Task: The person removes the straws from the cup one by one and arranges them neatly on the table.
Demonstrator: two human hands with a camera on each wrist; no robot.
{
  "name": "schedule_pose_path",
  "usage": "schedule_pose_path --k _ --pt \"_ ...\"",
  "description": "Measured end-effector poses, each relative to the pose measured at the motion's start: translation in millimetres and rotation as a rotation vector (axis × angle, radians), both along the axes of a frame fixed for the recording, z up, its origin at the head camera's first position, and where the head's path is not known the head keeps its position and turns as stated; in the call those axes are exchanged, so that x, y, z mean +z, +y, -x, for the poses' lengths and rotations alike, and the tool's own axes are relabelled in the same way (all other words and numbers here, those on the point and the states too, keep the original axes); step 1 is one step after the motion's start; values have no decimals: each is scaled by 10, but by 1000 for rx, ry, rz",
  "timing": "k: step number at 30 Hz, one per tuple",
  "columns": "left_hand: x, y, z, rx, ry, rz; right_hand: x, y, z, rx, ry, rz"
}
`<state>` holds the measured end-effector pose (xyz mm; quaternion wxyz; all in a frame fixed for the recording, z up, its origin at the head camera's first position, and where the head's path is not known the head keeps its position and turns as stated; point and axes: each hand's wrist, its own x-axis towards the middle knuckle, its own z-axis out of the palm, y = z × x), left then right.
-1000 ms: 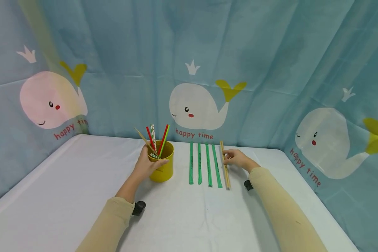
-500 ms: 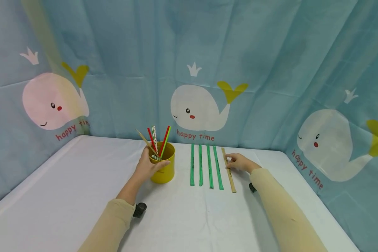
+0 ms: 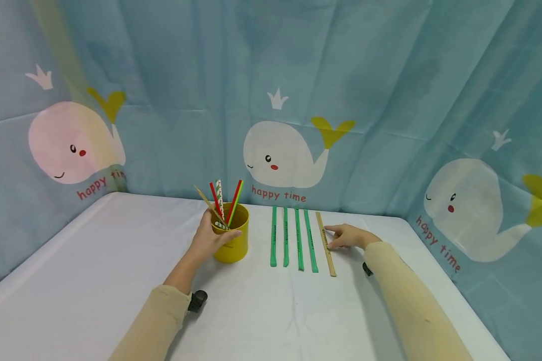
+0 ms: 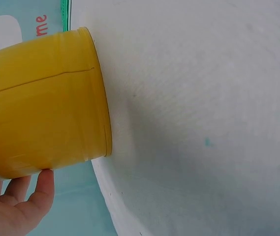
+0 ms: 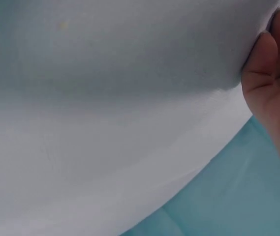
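Right hand [image 3: 350, 236] shifts away from the tan strip [image 3: 326, 245], now flat

Head view: the tan strip lies to the right of the yellow bucket [image 3: 235, 248], beyond four green strips [image 3: 286, 238]. Right-hand fingers hold nothing, parted beside the strip's edge; contact cannot be told. Left hand [image 3: 209, 235] grips the bucket's rim and side, with several coloured sticks [image 3: 234, 201] standing in it.

Left wrist view: fingers curve against the bucket's wall.

Right wrist view: loosely bent fingers near the white tablecloth [image 5: 105, 147].

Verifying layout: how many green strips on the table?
4, side by side: strip one nearest the yellow bucket, strip two, strip three, then strip four beside the tan strip. None look hidden.
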<state>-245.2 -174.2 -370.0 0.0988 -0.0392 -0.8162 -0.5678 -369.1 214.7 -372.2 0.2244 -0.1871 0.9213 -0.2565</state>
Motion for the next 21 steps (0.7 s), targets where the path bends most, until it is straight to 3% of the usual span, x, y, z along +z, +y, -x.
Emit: schedule_pose_path --k 10,21 --pt "-13 -4 1 -13 7 -9 17 -114 12 -51 13 -82" --pt "24 3 -34 -1 1 -9 -1 -135 40 -70 -18 -89"
